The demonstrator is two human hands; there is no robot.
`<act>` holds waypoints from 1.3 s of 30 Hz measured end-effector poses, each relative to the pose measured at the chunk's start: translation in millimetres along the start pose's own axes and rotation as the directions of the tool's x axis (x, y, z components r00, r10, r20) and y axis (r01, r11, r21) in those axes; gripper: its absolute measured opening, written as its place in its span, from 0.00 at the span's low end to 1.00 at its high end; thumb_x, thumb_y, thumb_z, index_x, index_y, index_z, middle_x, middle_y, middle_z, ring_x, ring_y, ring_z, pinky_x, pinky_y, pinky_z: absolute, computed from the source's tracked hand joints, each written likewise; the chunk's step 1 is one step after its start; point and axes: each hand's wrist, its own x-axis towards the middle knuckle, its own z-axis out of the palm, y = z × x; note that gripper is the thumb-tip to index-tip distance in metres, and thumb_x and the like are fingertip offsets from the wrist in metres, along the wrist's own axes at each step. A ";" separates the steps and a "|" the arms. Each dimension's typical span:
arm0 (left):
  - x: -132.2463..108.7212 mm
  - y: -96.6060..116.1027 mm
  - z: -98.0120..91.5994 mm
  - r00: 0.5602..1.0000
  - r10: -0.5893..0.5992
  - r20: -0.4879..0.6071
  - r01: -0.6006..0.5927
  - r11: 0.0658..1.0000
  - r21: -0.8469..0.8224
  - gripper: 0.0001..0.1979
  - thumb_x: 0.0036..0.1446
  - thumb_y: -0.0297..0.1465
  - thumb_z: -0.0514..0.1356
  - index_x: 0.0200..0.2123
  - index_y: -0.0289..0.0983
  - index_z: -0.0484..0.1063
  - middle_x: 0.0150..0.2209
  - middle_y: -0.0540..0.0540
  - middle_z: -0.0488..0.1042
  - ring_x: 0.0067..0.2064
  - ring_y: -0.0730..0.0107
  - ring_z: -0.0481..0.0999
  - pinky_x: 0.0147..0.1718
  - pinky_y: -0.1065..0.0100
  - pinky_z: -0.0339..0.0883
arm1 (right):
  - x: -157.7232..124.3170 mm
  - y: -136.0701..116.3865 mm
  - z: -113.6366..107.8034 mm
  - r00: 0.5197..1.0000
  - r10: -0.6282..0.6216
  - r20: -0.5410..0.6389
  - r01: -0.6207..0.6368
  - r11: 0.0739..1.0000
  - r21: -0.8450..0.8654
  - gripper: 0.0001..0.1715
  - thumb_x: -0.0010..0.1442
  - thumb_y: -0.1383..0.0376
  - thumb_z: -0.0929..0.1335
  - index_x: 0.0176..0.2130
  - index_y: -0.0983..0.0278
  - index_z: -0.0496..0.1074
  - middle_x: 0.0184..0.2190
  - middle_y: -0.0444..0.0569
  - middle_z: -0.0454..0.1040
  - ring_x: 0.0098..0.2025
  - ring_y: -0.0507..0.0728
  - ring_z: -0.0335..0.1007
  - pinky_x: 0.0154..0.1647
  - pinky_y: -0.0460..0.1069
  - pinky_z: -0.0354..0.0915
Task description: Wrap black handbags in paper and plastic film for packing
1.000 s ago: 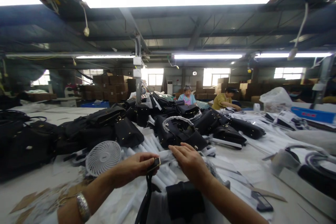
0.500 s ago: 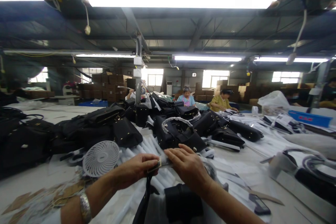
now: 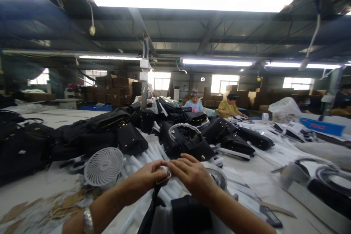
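My left hand (image 3: 148,177) is closed on the metal fitting at the top of a black strap (image 3: 150,212) that hangs down toward me. My right hand (image 3: 192,177) meets it from the right, fingers curled over white wrapping (image 3: 167,171) at that fitting. Just below the hands lies a black bag (image 3: 190,214). Behind them sit white paper rolls (image 3: 149,155) and a black handbag with a plastic-wrapped handle (image 3: 186,140).
A small white fan (image 3: 103,166) stands left of my hands. Piles of black handbags (image 3: 82,135) cover the table's left and middle. Cardboard scraps (image 3: 46,208) lie near left. Two people (image 3: 214,106) work at the far end. Boxed straps (image 3: 315,182) lie at right.
My hands have come closer together and risen slightly; the right hand's fingers now curl over the wrapping at the strap fitting instead of lying stretched out beside it.
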 end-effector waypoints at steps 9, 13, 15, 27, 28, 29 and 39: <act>-18.1 -15.6 -10.6 0.994 0.053 -0.095 -0.055 0.998 -0.017 0.20 0.59 0.43 0.63 0.50 0.38 0.72 0.42 0.46 0.74 0.44 0.66 0.73 0.50 0.63 0.64 | 24.0 -4.5 -8.9 0.994 -0.095 0.056 0.097 0.995 -0.036 0.13 0.69 0.71 0.60 0.49 0.68 0.70 0.43 0.52 0.79 0.43 0.56 0.75 0.54 0.55 0.64; -18.0 -19.8 -7.0 0.985 0.131 -0.114 -0.133 0.991 -0.015 0.21 0.57 0.44 0.64 0.49 0.37 0.74 0.39 0.46 0.75 0.42 0.66 0.72 0.46 0.65 0.64 | 37.2 -13.9 -9.5 0.978 -0.133 0.159 0.143 0.988 -0.051 0.13 0.69 0.72 0.60 0.49 0.68 0.71 0.41 0.54 0.79 0.42 0.56 0.75 0.54 0.54 0.64; -17.7 -20.2 -4.8 0.982 0.162 -0.101 -0.165 0.986 -0.019 0.21 0.57 0.44 0.64 0.49 0.37 0.74 0.41 0.45 0.75 0.44 0.64 0.72 0.47 0.64 0.64 | 43.6 -16.8 -8.5 0.966 -0.126 0.225 0.137 0.990 -0.035 0.14 0.68 0.72 0.61 0.50 0.69 0.71 0.42 0.54 0.79 0.43 0.57 0.75 0.55 0.55 0.64; -23.3 -19.2 -4.0 0.989 0.120 -0.092 -0.126 0.990 -0.065 0.22 0.60 0.46 0.60 0.49 0.37 0.76 0.46 0.42 0.76 0.52 0.58 0.70 0.53 0.61 0.61 | -2.5 -39.7 -25.6 0.952 0.304 -0.045 -0.277 0.912 0.303 0.14 0.65 0.65 0.66 0.51 0.62 0.72 0.43 0.52 0.79 0.44 0.58 0.75 0.47 0.52 0.68; -21.7 -18.3 -3.8 0.991 0.104 -0.083 -0.109 0.992 -0.066 0.20 0.58 0.44 0.62 0.47 0.37 0.77 0.45 0.43 0.77 0.51 0.59 0.71 0.53 0.62 0.61 | -9.4 -45.7 -22.2 0.920 0.391 -0.004 -0.361 0.854 0.374 0.11 0.67 0.65 0.65 0.46 0.62 0.75 0.36 0.50 0.79 0.37 0.56 0.76 0.41 0.49 0.69; -20.3 -18.1 -3.7 0.993 0.091 -0.076 -0.096 0.993 -0.075 0.18 0.57 0.43 0.64 0.44 0.37 0.78 0.43 0.43 0.77 0.49 0.60 0.72 0.52 0.62 0.61 | -14.5 -51.3 -17.9 0.872 0.483 0.082 -0.465 0.763 0.449 0.12 0.68 0.63 0.63 0.42 0.63 0.76 0.32 0.49 0.79 0.33 0.55 0.75 0.36 0.48 0.69; -28.9 -45.3 -2.9 0.982 0.095 -0.162 -0.098 0.995 -0.010 0.18 0.57 0.46 0.63 0.31 0.35 0.76 0.29 0.49 0.73 0.35 0.67 0.69 0.38 0.68 0.61 | -4.0 -76.9 24.3 0.578 0.729 0.367 -0.606 0.082 0.791 0.25 0.62 0.51 0.68 0.51 0.64 0.75 0.49 0.58 0.76 0.51 0.64 0.73 0.55 0.58 0.67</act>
